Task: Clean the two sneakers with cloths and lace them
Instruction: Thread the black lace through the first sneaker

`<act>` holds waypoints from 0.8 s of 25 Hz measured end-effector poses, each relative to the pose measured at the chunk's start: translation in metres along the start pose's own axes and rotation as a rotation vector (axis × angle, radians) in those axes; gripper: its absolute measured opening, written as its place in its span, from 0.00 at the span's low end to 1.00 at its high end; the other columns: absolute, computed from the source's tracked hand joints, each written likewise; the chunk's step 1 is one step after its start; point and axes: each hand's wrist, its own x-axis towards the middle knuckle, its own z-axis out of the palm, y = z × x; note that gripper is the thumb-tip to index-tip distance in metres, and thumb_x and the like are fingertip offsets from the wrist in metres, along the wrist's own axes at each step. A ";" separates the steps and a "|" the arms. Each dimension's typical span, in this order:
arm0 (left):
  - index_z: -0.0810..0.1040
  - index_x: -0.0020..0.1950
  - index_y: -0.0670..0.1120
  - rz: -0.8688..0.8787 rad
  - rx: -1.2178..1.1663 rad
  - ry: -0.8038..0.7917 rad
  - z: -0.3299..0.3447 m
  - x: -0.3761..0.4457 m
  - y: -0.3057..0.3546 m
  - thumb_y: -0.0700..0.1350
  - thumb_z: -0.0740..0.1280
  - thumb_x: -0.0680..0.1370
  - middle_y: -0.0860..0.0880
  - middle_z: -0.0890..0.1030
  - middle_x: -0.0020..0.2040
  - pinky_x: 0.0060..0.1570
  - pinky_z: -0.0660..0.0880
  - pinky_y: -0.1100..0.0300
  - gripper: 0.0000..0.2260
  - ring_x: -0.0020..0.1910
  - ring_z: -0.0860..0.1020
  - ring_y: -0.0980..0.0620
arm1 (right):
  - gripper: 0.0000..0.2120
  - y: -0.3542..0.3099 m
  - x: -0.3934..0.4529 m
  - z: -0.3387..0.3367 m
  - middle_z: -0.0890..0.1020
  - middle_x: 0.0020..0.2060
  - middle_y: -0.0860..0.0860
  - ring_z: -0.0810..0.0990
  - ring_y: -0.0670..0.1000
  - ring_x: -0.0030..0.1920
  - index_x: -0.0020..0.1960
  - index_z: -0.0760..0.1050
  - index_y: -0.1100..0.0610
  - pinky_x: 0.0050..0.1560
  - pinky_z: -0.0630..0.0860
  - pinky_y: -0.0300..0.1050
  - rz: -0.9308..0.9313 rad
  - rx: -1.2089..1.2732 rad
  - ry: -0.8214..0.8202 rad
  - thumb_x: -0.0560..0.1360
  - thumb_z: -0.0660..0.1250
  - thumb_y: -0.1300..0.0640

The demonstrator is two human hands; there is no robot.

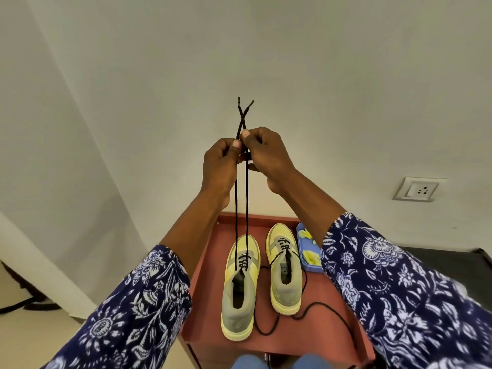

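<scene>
Left sneaker [240,288] sits on the red table [324,328], its black lace [241,198] drawn taut upward. My left hand [219,166] and right hand [266,153] pinch both strands together, tips crossed above. Right sneaker [285,267] alongside, lace trailing loose.

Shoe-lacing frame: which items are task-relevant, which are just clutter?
In the job:
- left sneaker, its black lace pulled up, both ends pinched by left hand and right hand
- right sneaker, its loose lace trailing on the red table
- blue tray holding yellow cloths

Lying about:
- wall socket
</scene>
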 end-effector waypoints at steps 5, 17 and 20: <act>0.77 0.44 0.49 0.009 -0.005 0.043 -0.002 0.000 0.012 0.45 0.61 0.79 0.48 0.79 0.46 0.52 0.74 0.55 0.06 0.44 0.74 0.52 | 0.10 -0.014 0.000 -0.005 0.77 0.43 0.49 0.75 0.50 0.46 0.50 0.73 0.59 0.51 0.75 0.50 -0.025 -0.042 0.017 0.79 0.58 0.52; 0.77 0.43 0.48 0.071 -0.011 0.043 0.002 0.001 0.041 0.43 0.63 0.79 0.48 0.80 0.45 0.51 0.74 0.58 0.06 0.40 0.74 0.55 | 0.05 -0.036 0.003 -0.012 0.78 0.39 0.52 0.77 0.51 0.38 0.48 0.77 0.59 0.41 0.79 0.44 -0.052 0.107 0.065 0.76 0.65 0.58; 0.78 0.44 0.47 0.056 -0.024 0.052 0.006 0.003 0.045 0.42 0.63 0.78 0.51 0.80 0.43 0.53 0.74 0.57 0.05 0.40 0.75 0.57 | 0.03 -0.039 0.007 -0.015 0.79 0.38 0.52 0.78 0.50 0.36 0.47 0.78 0.59 0.39 0.78 0.42 -0.029 0.153 0.075 0.75 0.67 0.60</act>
